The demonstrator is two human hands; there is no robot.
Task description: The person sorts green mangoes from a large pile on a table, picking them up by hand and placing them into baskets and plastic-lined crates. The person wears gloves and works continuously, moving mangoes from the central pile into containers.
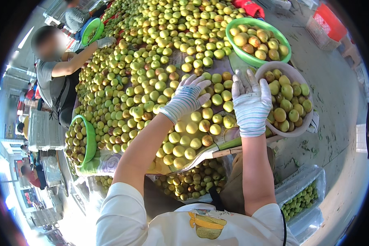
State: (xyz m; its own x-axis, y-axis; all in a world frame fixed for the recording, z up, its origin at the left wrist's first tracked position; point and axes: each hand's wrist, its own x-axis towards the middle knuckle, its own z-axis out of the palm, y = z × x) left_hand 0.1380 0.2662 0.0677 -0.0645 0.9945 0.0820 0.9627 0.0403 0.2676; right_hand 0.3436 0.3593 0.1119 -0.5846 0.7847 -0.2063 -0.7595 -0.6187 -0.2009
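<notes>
Round yellow-green jujube-like fruits, some blushed brown, cover the cloth-topped table before me. My left hand, in a white knit glove with blue stripes, is palm down over the fruit with its fingers spread. Whether its fingertips touch any fruit, I cannot tell. My right hand, gloved alike, is turned palm up with its fingers apart and nothing in it. Its thumb side lies against or just over the near rim of a pale pink plastic basket filled with the same fruit.
Beyond the pink basket stands a green basket of fruit; another green basket sits at the table's left edge. A gloved co-worker reaches in from the left. Plastic-lined crates of fruit are below the table and right of me.
</notes>
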